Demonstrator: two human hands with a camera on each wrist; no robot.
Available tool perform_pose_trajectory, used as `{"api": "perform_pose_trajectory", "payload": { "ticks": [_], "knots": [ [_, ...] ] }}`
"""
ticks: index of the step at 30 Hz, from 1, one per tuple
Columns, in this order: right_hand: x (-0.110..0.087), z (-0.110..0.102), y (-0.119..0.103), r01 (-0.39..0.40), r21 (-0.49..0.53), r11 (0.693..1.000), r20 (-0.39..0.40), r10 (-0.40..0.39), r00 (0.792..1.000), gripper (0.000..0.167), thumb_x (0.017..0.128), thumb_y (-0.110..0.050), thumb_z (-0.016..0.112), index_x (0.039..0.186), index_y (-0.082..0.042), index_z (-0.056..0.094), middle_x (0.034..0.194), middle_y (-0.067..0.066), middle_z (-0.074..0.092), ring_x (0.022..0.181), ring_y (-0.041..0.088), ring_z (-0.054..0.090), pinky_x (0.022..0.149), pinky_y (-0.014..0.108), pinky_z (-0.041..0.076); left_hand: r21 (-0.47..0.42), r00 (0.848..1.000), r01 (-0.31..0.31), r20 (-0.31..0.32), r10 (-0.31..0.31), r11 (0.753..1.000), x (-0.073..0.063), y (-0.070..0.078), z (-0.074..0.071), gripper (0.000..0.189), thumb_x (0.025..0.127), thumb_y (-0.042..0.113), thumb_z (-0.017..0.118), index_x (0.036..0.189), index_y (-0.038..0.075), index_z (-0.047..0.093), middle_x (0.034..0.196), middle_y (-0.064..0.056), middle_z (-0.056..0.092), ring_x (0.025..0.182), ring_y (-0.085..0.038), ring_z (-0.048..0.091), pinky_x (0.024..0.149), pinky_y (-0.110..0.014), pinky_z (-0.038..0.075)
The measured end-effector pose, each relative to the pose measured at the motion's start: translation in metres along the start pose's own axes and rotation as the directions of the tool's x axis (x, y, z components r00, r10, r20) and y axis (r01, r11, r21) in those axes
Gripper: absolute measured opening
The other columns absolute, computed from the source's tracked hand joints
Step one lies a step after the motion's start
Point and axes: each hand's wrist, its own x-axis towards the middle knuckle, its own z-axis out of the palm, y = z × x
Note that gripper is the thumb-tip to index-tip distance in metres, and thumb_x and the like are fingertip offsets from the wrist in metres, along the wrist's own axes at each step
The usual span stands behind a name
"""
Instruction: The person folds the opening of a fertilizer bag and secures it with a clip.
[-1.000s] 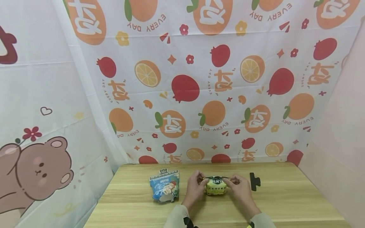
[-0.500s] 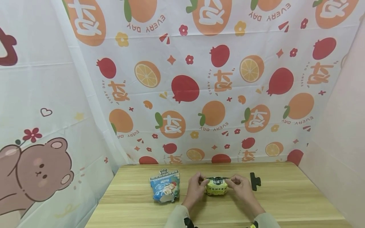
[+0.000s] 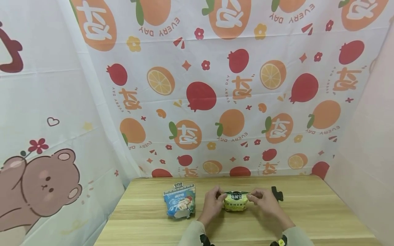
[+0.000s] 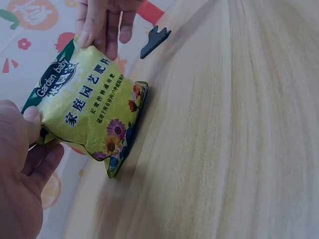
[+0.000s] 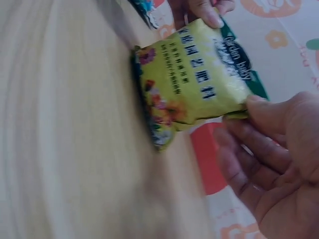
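Observation:
A yellow-green fertilizer bag (image 3: pixel 235 202) with a dark green top band stands upright on the wooden table. My left hand (image 3: pixel 211 205) pinches its upper left corner between thumb and fingers. At the opposite upper corner, the thumb and forefinger of my right hand (image 3: pixel 268 204) pinch the bag's edge, while the other fingers are loosely bent, as the right wrist view shows. Flowers are printed along the lower part of the bag (image 4: pixel 89 102). Just beyond the right hand lies a black clip (image 3: pixel 278 194), partly covered by that hand.
A blue bag (image 3: pixel 180 203) with a dark-and-white strip along its top lies left of the left hand. The wooden table (image 3: pixel 147 225) ends at a fruit-print curtain (image 3: pixel 200 116) behind. Another curtain with a printed bear hangs at the left.
My right hand has shifted slightly to the right and now covers part of the black clip. Both hands keep their hold on the fertilizer bag's upper corners. The head view has shifted slightly.

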Motion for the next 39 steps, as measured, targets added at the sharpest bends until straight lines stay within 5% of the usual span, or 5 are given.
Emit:
{"api": "perform_pose_trajectory", "payload": {
  "ticks": [7,12,24,34,39],
  "knots": [
    [0.0,-0.008,-0.016,0.028,-0.108,0.994,0.01,-0.027,1.0,0.03,0.098,-0.031,0.068,0.121,-0.013,0.072,0.121,0.009,0.073,0.114,0.028,0.067,0.09,0.043,0.058,-0.076,1.0,0.01,0.01,-0.009,0.997,0.0,-0.005,-0.001,0.01,0.096,0.008,0.067,0.088,0.006,0.062,0.088,-0.008,0.069,0.075,-0.002,0.055,0.066,-0.017,0.047],
    [0.001,-0.003,-0.034,0.104,-0.176,0.979,-0.011,-0.108,0.994,0.034,0.098,-0.027,0.067,0.128,-0.012,0.068,0.135,0.015,0.067,0.131,0.04,0.057,0.108,0.06,0.046,-0.085,1.0,0.015,-0.002,-0.015,0.996,-0.003,-0.009,-0.001,0.009,0.095,0.009,0.068,0.088,0.008,0.063,0.089,-0.006,0.069,0.076,-0.002,0.056,0.068,-0.018,0.049],
    [0.008,0.035,-0.067,0.388,-0.439,0.81,0.033,-0.418,0.908,0.025,0.091,-0.019,0.075,0.116,-0.013,0.075,0.118,0.008,0.076,0.113,0.031,0.068,0.097,0.059,0.051,-0.106,1.0,0.017,0.01,-0.016,0.994,-0.007,-0.003,-0.001,0.012,0.097,0.013,0.068,0.088,0.005,0.064,0.088,-0.009,0.07,0.074,-0.013,0.064,0.063,-0.019,0.051],
    [0.015,0.049,-0.066,0.415,-0.452,0.79,0.082,-0.427,0.901,0.012,0.088,-0.017,0.078,0.1,-0.019,0.08,0.098,-0.003,0.079,0.093,0.016,0.072,0.087,0.05,0.051,-0.063,1.0,0.014,0.011,-0.013,0.998,-0.004,0.002,-0.005,0.013,0.099,0.008,0.064,0.087,0.003,0.066,0.087,-0.011,0.072,0.07,0.0,0.057,0.062,-0.018,0.049],
    [0.019,0.051,-0.06,0.451,-0.383,0.807,0.097,-0.45,0.888,0.009,0.091,-0.015,0.075,0.098,-0.017,0.08,0.093,-0.004,0.078,0.083,0.007,0.071,0.076,0.027,0.058,-0.054,1.0,0.007,0.013,-0.006,0.999,-0.007,0.002,-0.007,0.012,0.1,0.009,0.062,0.091,0.004,0.067,0.09,-0.013,0.072,0.073,-0.005,0.063,0.065,-0.018,0.051]
  ]
}}
